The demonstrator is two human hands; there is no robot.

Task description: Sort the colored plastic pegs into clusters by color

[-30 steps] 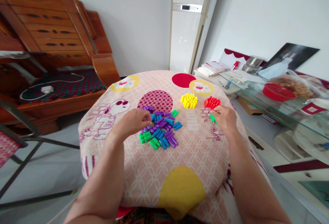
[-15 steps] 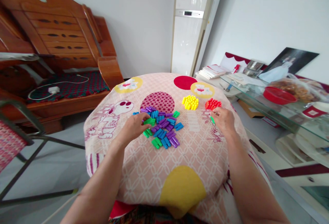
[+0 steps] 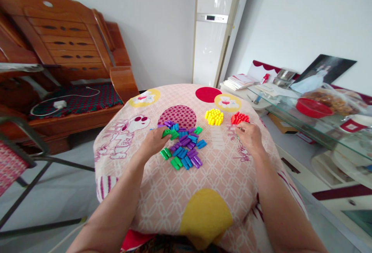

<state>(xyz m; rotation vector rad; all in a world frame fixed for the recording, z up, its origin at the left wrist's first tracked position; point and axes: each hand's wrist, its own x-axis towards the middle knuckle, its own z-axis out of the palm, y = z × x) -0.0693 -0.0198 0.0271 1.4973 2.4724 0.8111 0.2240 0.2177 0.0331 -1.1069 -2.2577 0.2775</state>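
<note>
My left hand [image 3: 154,141] is at the left edge of a loose heap of small plastic pieces. Its fingers are closed on a green plastic piece [image 3: 166,132], and more green lies right beside it. The heap mixes purple pieces [image 3: 183,141], blue pieces [image 3: 182,152] and green pieces [image 3: 176,163], mostly short tube-like shapes lying side by side. My right hand [image 3: 250,136] is over the cloth, just below a tight cluster of red pieces [image 3: 240,117]. Its thumb and fingers are pinched together, and whatever is between them is hidden. Left of the red stands a cluster of yellow pieces [image 3: 214,117].
A patterned cloth [image 3: 215,175] covers the round table. To the right is a glass shelf [image 3: 290,115] with a red bowl [image 3: 314,107] and papers. A wooden bench [image 3: 69,51] stands at the back left, a metal-framed chair [image 3: 26,160] at the left.
The green piece that showed below my right fingers is no longer plain to see, and that hand stays near the red cluster. My left fingers have closed on a green piece, lifting it slightly.
</note>
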